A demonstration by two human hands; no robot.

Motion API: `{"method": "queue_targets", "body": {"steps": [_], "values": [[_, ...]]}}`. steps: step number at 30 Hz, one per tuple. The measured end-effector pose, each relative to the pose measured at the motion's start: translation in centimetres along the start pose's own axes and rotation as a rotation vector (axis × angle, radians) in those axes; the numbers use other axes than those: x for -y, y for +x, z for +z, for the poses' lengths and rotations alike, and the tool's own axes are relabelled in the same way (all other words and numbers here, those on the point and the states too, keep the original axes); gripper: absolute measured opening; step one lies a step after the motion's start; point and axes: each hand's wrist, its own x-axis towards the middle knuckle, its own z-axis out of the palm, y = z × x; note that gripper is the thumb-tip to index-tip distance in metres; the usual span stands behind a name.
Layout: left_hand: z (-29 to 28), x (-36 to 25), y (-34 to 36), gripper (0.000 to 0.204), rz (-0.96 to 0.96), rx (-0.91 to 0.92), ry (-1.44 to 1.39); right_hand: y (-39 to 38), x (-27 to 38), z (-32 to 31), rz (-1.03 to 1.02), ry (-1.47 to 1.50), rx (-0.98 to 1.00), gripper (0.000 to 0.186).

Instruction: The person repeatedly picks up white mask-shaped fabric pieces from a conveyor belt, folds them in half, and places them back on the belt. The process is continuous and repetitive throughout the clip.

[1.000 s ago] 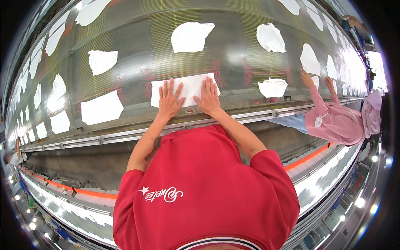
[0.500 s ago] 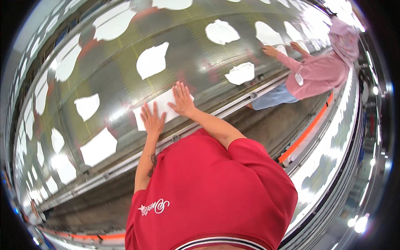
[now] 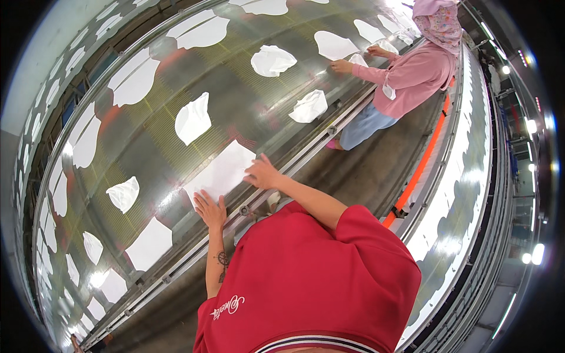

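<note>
A white fabric piece [image 3: 220, 170] with straight sides lies flat on the long grey-green table [image 3: 159, 132], near its close edge. My left hand [image 3: 210, 210] rests at the near left corner of the fabric, fingers stretched out and apart. At the piece's right edge is my right hand [image 3: 263, 173], its fingers extended and spread, with the fingertips at the fabric. Neither hand is closed around anything. Beyond the piece lies another white fabric piece [image 3: 193, 119], slightly rumpled; a flat white panel [image 3: 149, 244] is to the left.
A metal rail [image 3: 306, 155] runs along the table's near edge. A co-worker in a pink top [image 3: 415, 79] stands farther right, hands over fabric pieces. Several white pieces cover the table. Behind me an orange strip [image 3: 419, 169] edges a second table [image 3: 453, 229] with white pieces.
Both hands have drawn back from the middle of the fabric to its near left corner and right edge, uncovering most of it. The whole view has shifted.
</note>
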Motion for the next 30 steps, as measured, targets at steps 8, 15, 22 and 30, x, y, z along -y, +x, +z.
{"method": "queue_targets", "body": {"steps": [8,15,22,30], "values": [[-1.7,-4.5,0.5,0.091,-0.335,0.218,0.101,-1.8,-13.7,-9.8,0.332,0.040,-0.424,0.031],[2.4,-22.3,7.4,0.051,0.142,-0.122,-0.184,-0.8,-29.8,-16.3,0.594,-0.123,-0.483,0.043],[7.3,-44.1,19.8,0.025,0.456,-0.126,-0.275,-0.3,-36.5,-16.2,0.479,0.064,-0.214,0.037],[10.8,-46.7,21.7,0.019,0.391,-0.088,-0.404,-2.0,-37.3,-17.5,0.344,0.214,-0.325,0.031]]}}
